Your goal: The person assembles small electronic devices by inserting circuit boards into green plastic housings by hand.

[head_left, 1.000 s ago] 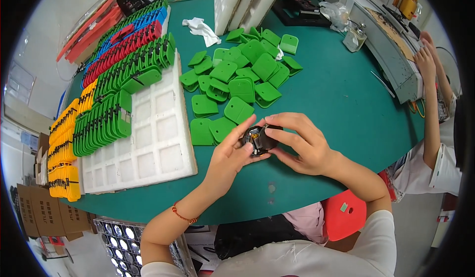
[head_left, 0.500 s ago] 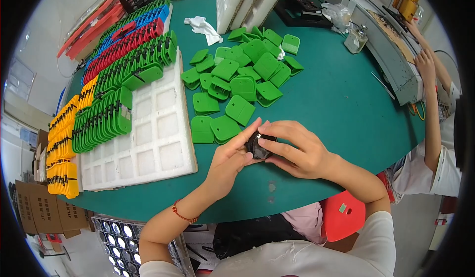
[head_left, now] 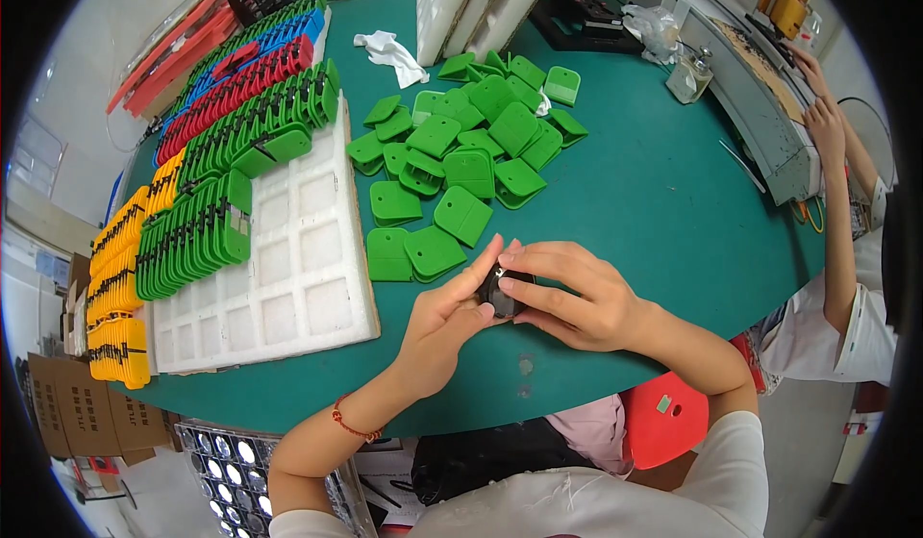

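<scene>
Between my two hands, above the near edge of the green table, is a small dark, glossy, rounded part (head_left: 504,301) with a bright metallic spot at its top. My left hand (head_left: 437,331) holds it from the left, the thumb pressed to its near face and the fingers along its far side. My right hand (head_left: 586,300) pinches it from the right, fingertips on its top and front. Fingers cover much of the part, so its exact kind cannot be told. Just beyond my hands lie loose folded green plastic pieces (head_left: 435,251).
On the left, a white foam tray (head_left: 332,309) carries rows of green pieces (head_left: 192,235) with black parts; yellow, red and blue rows stand alongside. White foam slabs (head_left: 461,9) stand at the back, near a crumpled tissue (head_left: 392,57). Another person's hands (head_left: 822,120) work at a grey machine (head_left: 755,105) at right.
My left thumb has shifted onto the near face of the dark part, and the part has turned slightly. Both hands stay in nearly the same place. The green pieces lie as before.
</scene>
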`<state>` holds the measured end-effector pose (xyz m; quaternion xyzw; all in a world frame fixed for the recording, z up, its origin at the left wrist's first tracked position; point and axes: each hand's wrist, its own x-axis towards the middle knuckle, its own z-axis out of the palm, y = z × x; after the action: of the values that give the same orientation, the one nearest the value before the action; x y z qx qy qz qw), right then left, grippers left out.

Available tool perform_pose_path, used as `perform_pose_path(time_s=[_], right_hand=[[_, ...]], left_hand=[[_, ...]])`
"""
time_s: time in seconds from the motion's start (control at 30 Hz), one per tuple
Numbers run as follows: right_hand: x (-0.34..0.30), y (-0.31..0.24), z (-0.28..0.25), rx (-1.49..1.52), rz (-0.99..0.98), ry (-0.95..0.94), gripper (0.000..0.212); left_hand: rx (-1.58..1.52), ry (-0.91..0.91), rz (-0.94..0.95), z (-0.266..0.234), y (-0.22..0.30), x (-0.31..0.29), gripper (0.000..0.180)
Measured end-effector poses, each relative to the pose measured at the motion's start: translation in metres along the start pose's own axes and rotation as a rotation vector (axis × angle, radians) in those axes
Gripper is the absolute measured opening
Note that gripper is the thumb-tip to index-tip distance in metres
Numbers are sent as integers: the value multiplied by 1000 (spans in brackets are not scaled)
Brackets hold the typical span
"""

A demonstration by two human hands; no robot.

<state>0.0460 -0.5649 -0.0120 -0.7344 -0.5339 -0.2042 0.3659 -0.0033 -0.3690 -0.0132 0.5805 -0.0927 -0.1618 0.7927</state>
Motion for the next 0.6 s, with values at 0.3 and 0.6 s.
perform_pose_path(time_s=[0.3,0.6], right_hand=[[-2,2,2,5,-19,4,45],[-4,4,4,12,-39,29,44]], left_hand=[[69,-18,40,4,3,-3,56],[151,-60,113,6,1,-2,54]])
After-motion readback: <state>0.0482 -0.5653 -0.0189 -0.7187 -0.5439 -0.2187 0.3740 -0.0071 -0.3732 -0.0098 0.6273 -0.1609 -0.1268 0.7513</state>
